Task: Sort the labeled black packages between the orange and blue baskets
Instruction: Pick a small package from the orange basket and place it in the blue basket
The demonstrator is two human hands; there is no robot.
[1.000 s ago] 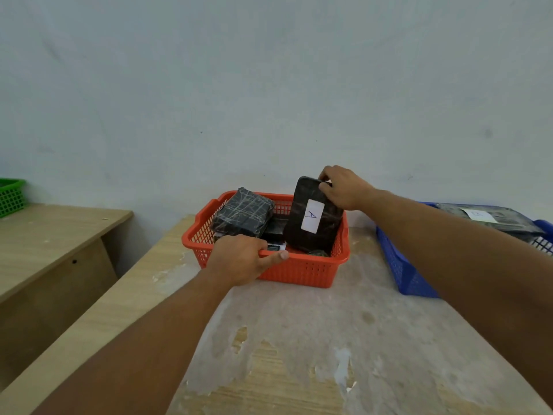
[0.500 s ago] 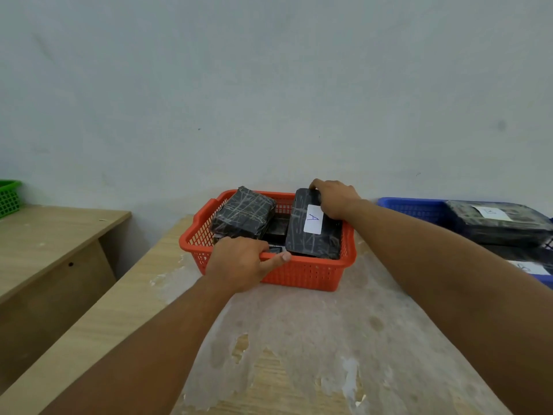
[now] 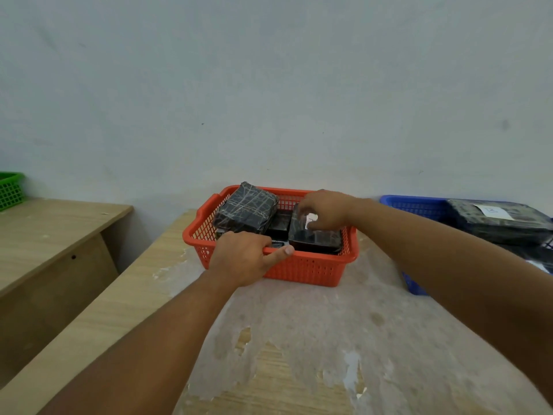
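Note:
The orange basket point(image 3: 314, 269) stands at the table's middle against the wall. My left hand point(image 3: 244, 257) grips its near rim. Inside it, a black package with a white label point(image 3: 317, 239) lies flat at the right, and my right hand point(image 3: 324, 209) rests on top of it, fingers curled over the label. A second black taped package point(image 3: 247, 209) leans on the left inside the basket. The blue basket point(image 3: 414, 206) sits to the right, holding another labeled black package point(image 3: 502, 221); my right forearm hides its near part.
The table top point(image 3: 299, 339) is worn, with peeling pale patches. A lower wooden desk point(image 3: 51, 232) stands at the left with a green basket point(image 3: 10, 190) on it. A pale wall runs right behind the baskets.
The labeled package went from standing upright in my right hand to lying flat in the orange basket. My right hand came down with it. My left hand stayed on the rim.

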